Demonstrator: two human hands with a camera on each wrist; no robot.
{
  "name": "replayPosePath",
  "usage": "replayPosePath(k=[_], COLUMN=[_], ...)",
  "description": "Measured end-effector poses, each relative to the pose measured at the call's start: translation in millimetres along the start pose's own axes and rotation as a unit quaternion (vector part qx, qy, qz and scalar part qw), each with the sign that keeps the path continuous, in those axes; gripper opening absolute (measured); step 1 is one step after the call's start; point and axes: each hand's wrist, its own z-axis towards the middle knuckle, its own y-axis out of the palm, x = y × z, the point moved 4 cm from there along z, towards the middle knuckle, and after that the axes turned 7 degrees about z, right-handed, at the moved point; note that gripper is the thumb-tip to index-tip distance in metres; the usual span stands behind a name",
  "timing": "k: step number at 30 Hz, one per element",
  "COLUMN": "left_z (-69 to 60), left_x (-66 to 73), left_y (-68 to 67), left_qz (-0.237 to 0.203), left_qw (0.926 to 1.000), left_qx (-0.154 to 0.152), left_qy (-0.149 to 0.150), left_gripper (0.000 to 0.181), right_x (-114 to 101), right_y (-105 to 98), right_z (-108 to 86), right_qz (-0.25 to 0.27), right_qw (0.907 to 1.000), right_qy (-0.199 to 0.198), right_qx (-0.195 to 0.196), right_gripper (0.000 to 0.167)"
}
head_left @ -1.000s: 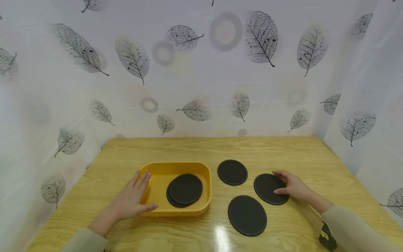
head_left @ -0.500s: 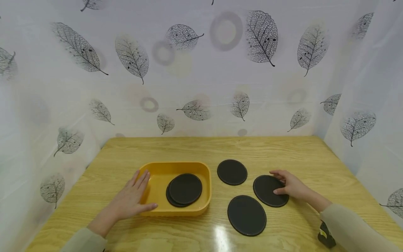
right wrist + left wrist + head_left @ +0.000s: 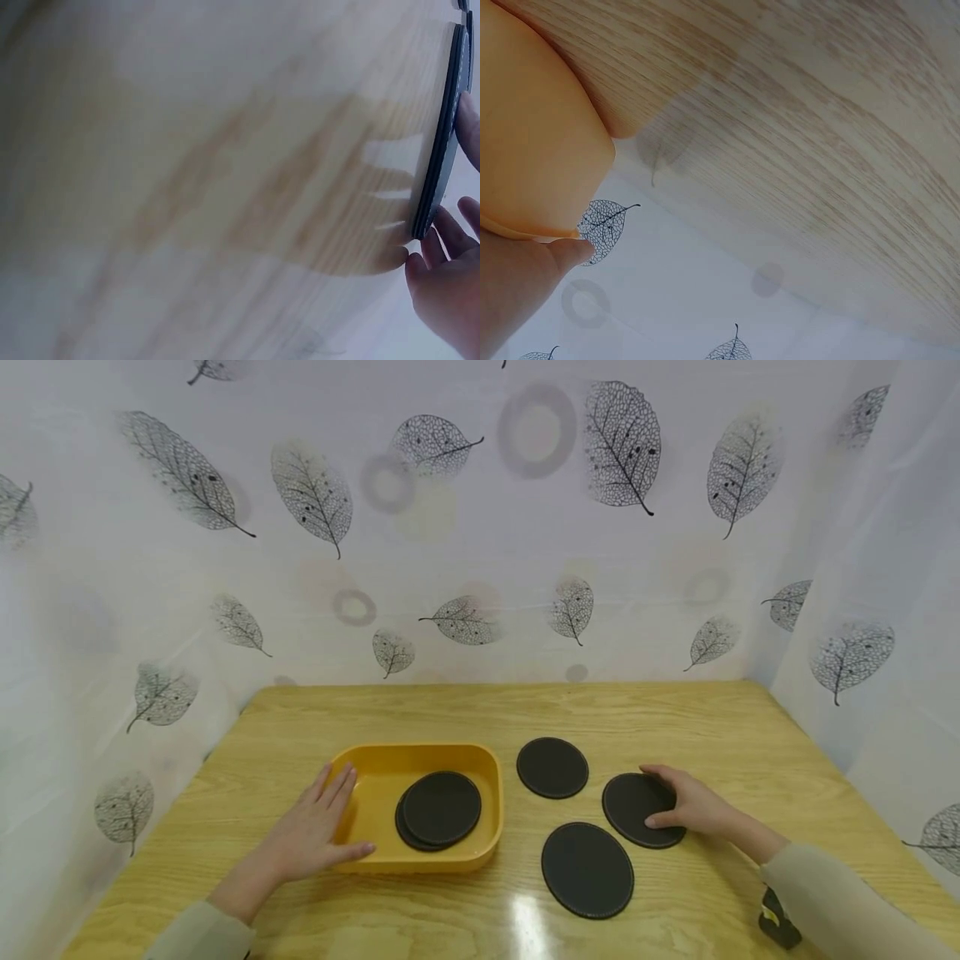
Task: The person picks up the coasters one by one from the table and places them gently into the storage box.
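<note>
A yellow tray (image 3: pixel 420 866) stands on the left of the table. Across its left end lies my left hand (image 3: pixel 303 839), fingers straight over the side and thumb over the near rim. Two black round coasters (image 3: pixel 442 808) overlap inside the tray, toward its right. My right hand (image 3: pixel 697 806) holds another black coaster (image 3: pixel 632 810) by its right side. In the right wrist view the thumb (image 3: pixel 469 131) lies on that coaster's face (image 3: pixel 448 165), with fingers curled at its edge. Two more coasters lie between tray and hand, one farther back (image 3: pixel 552 768), one nearer (image 3: pixel 587 870).
A wooden table (image 3: pixel 420 714) extends beneath everything. A leaf-printed white curtain (image 3: pixel 480 552) hangs behind it and along both sides. Beside the right sleeve is a small dark object (image 3: pixel 778 922) with a yellow mark, partly hidden.
The right hand and its coaster have shifted very slightly, the fingertips a little to the left along the far edge. The left hand and tray stay in place.
</note>
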Motion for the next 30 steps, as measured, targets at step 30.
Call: replayPosePath(k=[30], left_z=[-0.3], left_x=[-0.7], left_y=[0.7], left_qz=[0.011], left_qw=[0.9999], left_qx=[0.009], left_qy=[0.001], left_gripper=[0.095], right_x=[-7], right_y=[-12], right_z=[4.0], right_qz=[0.032], right_qw=[0.9974], right_qy=[0.061], right_qx=[0.022], right_gripper=[0.076])
